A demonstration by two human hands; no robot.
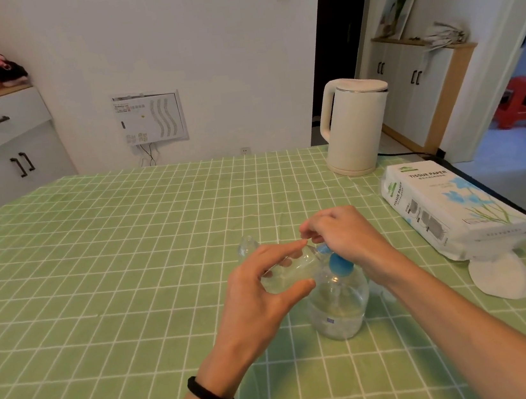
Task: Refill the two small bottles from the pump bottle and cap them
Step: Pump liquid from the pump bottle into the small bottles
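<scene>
Left hand (261,296): a small clear bottle (294,269) is pinched between thumb and fingers, tipped nearly on its side, with the mouth brought up to the blue nozzle. Right hand (343,235): fingers are curled down over the blue head of the pump bottle (339,303), and the palm is set on top. Step is judged as filling the first small bottle, so roughly the first half of the task. Some clear liquid seems to be pooled in the held bottle, but the level can't be read. For the next move, the mouth needs to be kept aligned under the nozzle while the head is pressed straight down, and the pump bottle should be kept from tipping since only the top is held. The pump bottle is transparent, stands upright on the green checked tablecloth (128,250) and is about half full. The second small bottle (247,246) is seen just behind the left fingers, partly hidden, so whether it's capped can't be told. No loose caps are seen. Further out to the right are a tissue pack (450,208) and a kettle (355,126).
</scene>
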